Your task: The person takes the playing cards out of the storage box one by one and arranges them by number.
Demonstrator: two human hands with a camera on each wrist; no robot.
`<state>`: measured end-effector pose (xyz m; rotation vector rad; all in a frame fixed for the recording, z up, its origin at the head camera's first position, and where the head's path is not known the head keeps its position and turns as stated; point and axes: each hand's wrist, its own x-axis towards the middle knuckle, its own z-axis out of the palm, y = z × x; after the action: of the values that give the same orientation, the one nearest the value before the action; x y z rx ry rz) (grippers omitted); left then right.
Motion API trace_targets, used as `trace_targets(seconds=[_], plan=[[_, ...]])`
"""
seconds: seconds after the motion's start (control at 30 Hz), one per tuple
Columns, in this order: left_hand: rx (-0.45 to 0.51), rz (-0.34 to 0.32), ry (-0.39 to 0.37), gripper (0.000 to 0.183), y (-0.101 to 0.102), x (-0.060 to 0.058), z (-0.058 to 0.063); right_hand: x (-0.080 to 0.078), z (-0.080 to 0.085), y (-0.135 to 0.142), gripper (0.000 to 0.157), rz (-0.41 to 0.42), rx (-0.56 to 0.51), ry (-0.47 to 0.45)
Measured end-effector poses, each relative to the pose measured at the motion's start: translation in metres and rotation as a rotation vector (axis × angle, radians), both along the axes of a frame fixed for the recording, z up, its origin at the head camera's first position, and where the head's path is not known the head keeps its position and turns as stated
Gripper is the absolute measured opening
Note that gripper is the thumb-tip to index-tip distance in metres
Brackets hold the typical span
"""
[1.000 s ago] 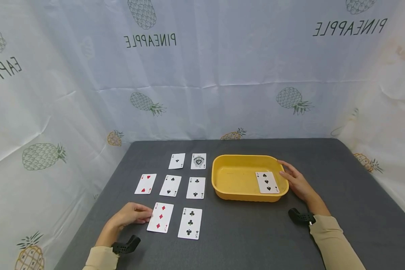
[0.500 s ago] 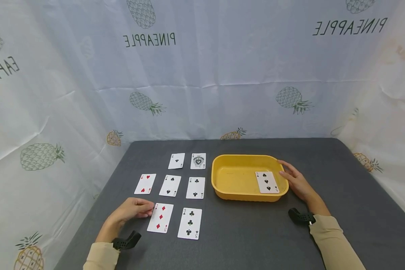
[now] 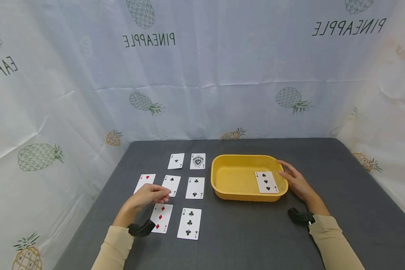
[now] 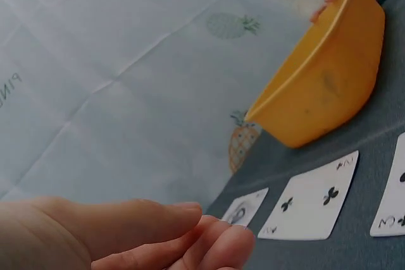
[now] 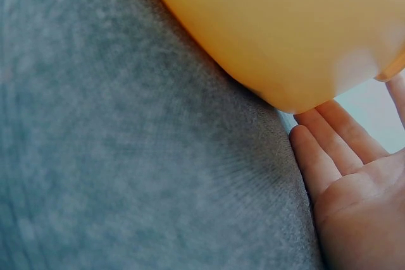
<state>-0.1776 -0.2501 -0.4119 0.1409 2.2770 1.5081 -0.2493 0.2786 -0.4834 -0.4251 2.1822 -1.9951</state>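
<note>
In the head view my left hand hovers between the two nearer rows of playing cards, by the two of spades. It covers part of the two of hearts and the top corner of the three of diamonds. The left wrist view shows its thumb and fingers loosely bent with nothing between them. My right hand rests against the right end of a yellow plastic tray. Its straight fingers touch the side of that tray. A three of spades lies inside the tray.
Other cards lie face up on the dark grey tabletop: an ace of clubs, an ace of spades, a two of clubs and a three of clubs. A white pineapple-print curtain borders the back and sides.
My left hand has left the edge of the three of diamonds and moved up and right towards the two of spades. The right hand and the tray have stayed put.
</note>
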Motion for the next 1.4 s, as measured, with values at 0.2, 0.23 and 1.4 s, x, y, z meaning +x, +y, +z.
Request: trace_targets(seconds=[0.2, 0.23, 1.4], plan=[[0.025, -0.030, 0.008, 0.046, 0.026, -0.011, 0.007, 0.000, 0.000, -0.002, 0.050, -0.015, 0.018, -0.012], [0.032, -0.039, 0.013, 0.045, 0.031, -0.013, 0.008, 0.000, -0.001, -0.002, 0.051, -0.012, 0.025, -0.012], [0.199, -0.167, 0.008, 0.037, 0.202, -0.052, 0.010, 0.002, 0.002, -0.001, 0.053, -0.027, 0.051, -0.023]])
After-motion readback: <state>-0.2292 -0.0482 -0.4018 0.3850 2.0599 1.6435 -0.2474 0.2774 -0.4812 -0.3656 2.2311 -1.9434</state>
